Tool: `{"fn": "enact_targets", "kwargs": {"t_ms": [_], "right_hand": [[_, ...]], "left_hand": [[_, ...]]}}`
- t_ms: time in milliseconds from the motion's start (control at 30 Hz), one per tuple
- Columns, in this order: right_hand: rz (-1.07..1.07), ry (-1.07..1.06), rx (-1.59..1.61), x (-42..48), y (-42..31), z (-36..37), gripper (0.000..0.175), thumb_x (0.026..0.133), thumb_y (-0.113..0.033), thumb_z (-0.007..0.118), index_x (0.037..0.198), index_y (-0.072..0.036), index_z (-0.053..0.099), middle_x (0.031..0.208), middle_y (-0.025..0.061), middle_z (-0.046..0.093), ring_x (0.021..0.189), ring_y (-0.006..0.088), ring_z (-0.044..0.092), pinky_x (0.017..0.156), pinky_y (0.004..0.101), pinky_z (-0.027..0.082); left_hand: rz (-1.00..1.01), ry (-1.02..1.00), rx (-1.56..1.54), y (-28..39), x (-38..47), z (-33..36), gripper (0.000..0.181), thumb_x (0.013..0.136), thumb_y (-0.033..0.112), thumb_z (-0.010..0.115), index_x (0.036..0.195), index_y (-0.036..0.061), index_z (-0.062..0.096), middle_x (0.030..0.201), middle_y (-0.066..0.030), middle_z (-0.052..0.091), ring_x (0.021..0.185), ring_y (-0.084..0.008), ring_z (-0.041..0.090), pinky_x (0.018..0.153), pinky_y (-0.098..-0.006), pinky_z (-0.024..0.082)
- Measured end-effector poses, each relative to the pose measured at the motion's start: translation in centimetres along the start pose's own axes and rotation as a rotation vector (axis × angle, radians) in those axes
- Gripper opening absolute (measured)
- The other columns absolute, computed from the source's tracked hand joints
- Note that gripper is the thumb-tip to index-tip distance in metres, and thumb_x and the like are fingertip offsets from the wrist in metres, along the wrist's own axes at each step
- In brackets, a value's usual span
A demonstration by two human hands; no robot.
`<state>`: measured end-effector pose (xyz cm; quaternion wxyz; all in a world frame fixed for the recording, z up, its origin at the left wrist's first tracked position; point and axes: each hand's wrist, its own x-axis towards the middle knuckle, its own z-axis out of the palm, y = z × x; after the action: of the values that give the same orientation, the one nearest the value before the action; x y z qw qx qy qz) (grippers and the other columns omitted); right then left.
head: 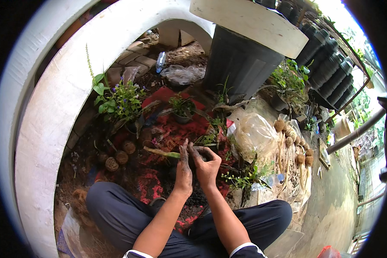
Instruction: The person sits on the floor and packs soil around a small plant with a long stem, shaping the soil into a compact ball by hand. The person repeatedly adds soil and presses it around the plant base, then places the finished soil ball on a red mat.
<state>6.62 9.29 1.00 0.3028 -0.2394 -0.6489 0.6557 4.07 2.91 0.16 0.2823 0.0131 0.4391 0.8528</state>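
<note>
My left hand point(184, 172) and my right hand point(207, 161) meet in front of me, palms facing, soil-stained. Between them they hold a plant stem point(163, 152), its pale brown end pointing left and its green part running in to my left fingers. The fingers of my left hand are nearly straight; those of my right hand are bent around something dark, mostly hidden, that looks like soil. Under the hands, dark loose soil point(193, 195) covers much of a red sheet point(148, 183). Several fibre-wrapped balls point(112, 164) lie left of the hands, a few with stems.
Brown coconut fibre point(80, 198) lies by my left knee. A potted plant with purple flowers point(124, 101) and a small potted plant point(182, 108) stand ahead. To the right are a clear plastic bag point(254, 132) and more stemmed balls point(289, 141). A large black planter point(242, 61) stands beyond.
</note>
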Motion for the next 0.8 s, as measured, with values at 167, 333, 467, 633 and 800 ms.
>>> {"fn": "enact_targets", "kwargs": {"t_ms": [167, 333, 467, 633, 800], "right_hand": [[-0.414, -0.369, -0.299, 1.1, -1.3, -1.3, 0.06, 0.066, -0.037, 0.072, 0.118, -0.007, 0.062, 0.115, 0.0175, 0.061, 0.135, 0.0316, 0.036, 0.113, 0.0457, 0.02], [-0.603, -0.143, -0.308, 0.4, -1.0, -0.5, 0.029, 0.072, -0.014, 0.072, 0.098, -0.002, 0.068, 0.098, 0.0139, 0.067, 0.101, 0.0301, 0.062, 0.091, 0.0391, 0.047], [0.011, 0.03, 0.063, -0.5, -0.6, 0.6, 0.016, 0.077, -0.007, 0.068, 0.09, 0.003, 0.067, 0.084, 0.0117, 0.068, 0.083, 0.0204, 0.066, 0.079, 0.0285, 0.048], [-0.735, -0.187, -0.591, -0.1, -1.4, -0.5, 0.043, 0.07, -0.012, 0.071, 0.111, -0.003, 0.064, 0.12, 0.0142, 0.061, 0.119, 0.0334, 0.054, 0.098, 0.0381, 0.044], [-0.687, -0.187, -0.367, -0.2, -0.4, -0.6, 0.023, 0.072, -0.008, 0.071, 0.094, -0.001, 0.068, 0.099, 0.0135, 0.068, 0.094, 0.0281, 0.066, 0.08, 0.0334, 0.052]], "left_hand": [[-0.233, -0.112, -0.555, -0.2, 0.5, -1.3, 0.055, 0.099, 0.052, 0.029, 0.124, 0.0074, 0.05, 0.117, -0.0082, 0.056, 0.11, -0.0215, 0.055, 0.096, -0.0365, 0.045], [-0.367, -0.17, -0.436, 0.0, 0.2, -2.1, 0.058, 0.097, 0.055, 0.029, 0.13, 0.0105, 0.044, 0.124, -0.006, 0.052, 0.118, -0.0181, 0.049, 0.101, -0.0347, 0.04], [-0.11, -0.019, -0.137, -0.6, 0.8, -1.3, 0.05, 0.099, 0.048, 0.033, 0.133, 0.0128, 0.045, 0.128, -0.005, 0.05, 0.121, -0.0172, 0.045, 0.103, -0.0323, 0.037], [-0.309, -0.221, -0.8, -0.7, 0.8, -2.3, 0.04, 0.099, 0.035, 0.035, 0.128, 0.0121, 0.05, 0.124, -0.0057, 0.055, 0.112, -0.0191, 0.054, 0.098, -0.0331, 0.043], [-0.368, -0.153, -0.444, 0.2, 0.3, -2.1, 0.038, 0.099, 0.035, 0.036, 0.121, 0.0073, 0.053, 0.12, -0.0054, 0.056, 0.11, -0.0184, 0.054, 0.098, -0.0337, 0.043]]}}
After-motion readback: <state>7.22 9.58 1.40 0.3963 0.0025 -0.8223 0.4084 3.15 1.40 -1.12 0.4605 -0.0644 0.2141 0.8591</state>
